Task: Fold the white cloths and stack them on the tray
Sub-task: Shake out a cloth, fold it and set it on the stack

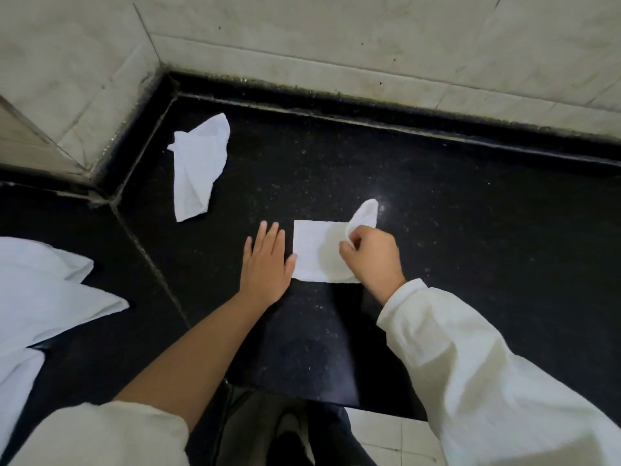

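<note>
A small white cloth (312, 250) lies partly folded on the black stone counter (470, 213). My right hand (373, 257) pinches its right edge, and a flap curls up above my fingers. My left hand (267, 260) lies flat and open on the counter, its thumb touching the cloth's left edge. A second white cloth (198, 166) lies crumpled at the back left. More white cloth (43, 290) is heaped at the left edge of the view. No tray is in view.
Pale tiled walls (336, 35) meet in a corner behind the counter. The counter's front edge runs just below my arms, with light floor tiles (383, 432) and my dark-clothed legs beneath.
</note>
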`<state>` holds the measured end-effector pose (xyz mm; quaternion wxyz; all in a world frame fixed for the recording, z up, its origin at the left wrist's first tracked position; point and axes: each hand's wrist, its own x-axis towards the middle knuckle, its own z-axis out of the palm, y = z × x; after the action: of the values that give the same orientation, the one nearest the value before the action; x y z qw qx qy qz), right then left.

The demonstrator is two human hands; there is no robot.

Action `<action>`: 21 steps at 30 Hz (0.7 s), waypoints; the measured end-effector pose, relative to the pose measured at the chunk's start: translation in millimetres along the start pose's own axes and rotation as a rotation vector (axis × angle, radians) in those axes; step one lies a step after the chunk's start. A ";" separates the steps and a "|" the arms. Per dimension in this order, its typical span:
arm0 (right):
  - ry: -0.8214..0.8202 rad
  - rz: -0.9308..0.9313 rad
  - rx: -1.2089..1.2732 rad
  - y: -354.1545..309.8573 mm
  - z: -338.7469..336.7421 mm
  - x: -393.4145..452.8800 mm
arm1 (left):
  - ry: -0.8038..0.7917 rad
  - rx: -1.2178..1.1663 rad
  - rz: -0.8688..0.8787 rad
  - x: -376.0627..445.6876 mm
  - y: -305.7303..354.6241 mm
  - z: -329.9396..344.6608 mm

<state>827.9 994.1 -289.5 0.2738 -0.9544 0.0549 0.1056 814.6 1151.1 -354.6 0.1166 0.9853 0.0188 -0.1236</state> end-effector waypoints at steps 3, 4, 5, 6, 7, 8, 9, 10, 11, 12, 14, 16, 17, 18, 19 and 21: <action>-0.078 -0.034 -0.114 -27.5 32.5 2.3 | 0.059 -0.105 -0.130 -9.8 -24.8 -11.0; -0.096 -0.051 -0.177 -32.3 44.4 3.0 | 0.082 -0.126 -0.157 -14.1 -33.9 -13.4; -0.110 -0.067 -0.243 -35.1 55.6 3.6 | 0.103 -0.139 -0.169 -19.0 -42.8 -15.6; -0.116 -0.072 -0.297 -36.7 64.2 3.0 | 0.113 -0.148 -0.169 -24.2 -50.9 -17.4; -0.124 -0.064 -0.334 -37.5 70.3 2.0 | 0.118 -0.154 -0.164 -29.0 -58.1 -18.9; -0.129 -0.056 -0.353 -37.6 74.6 1.2 | 0.123 -0.168 -0.160 -32.9 -64.4 -19.1; -0.134 -0.056 -0.360 -37.7 76.7 0.5 | 0.129 -0.185 -0.154 -36.2 -69.4 -19.6; -0.145 -0.065 -0.362 -38.1 77.1 0.2 | 0.136 -0.206 -0.151 -38.3 -72.6 -19.7; -0.162 -0.079 -0.355 -37.6 75.8 -0.3 | 0.142 -0.217 -0.145 -39.4 -73.6 -19.3; -0.181 -0.090 -0.332 -35.9 72.7 -1.8 | 0.151 -0.227 -0.132 -39.0 -72.9 -17.2; -0.201 -0.113 -0.284 -28.3 62.4 -7.8 | 0.142 -0.238 -0.089 -37.2 -65.9 -13.7; -0.171 -0.156 -0.320 -14.4 49.6 -14.7 | 0.132 -0.234 0.016 -36.0 -52.1 -10.7; -0.137 -0.181 -0.367 -6.1 42.9 -17.4 | 0.138 -0.228 0.107 -33.6 -44.0 -9.3; -0.110 -0.201 -0.423 2.2 36.7 -19.6 | 0.149 -0.240 0.194 -31.1 -35.8 -7.0; -0.102 -0.212 -0.477 10.5 32.2 -20.2 | 0.118 -0.246 0.257 -30.0 -25.8 -7.4; -0.127 -0.235 -0.560 24.2 30.1 -18.2 | 0.012 -0.177 0.345 -26.7 -7.8 -5.6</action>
<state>801.1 990.6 -322.6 0.0133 -0.9840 -0.1043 0.1438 789.6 1159.7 -344.4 0.2223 0.9604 -0.1391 -0.0939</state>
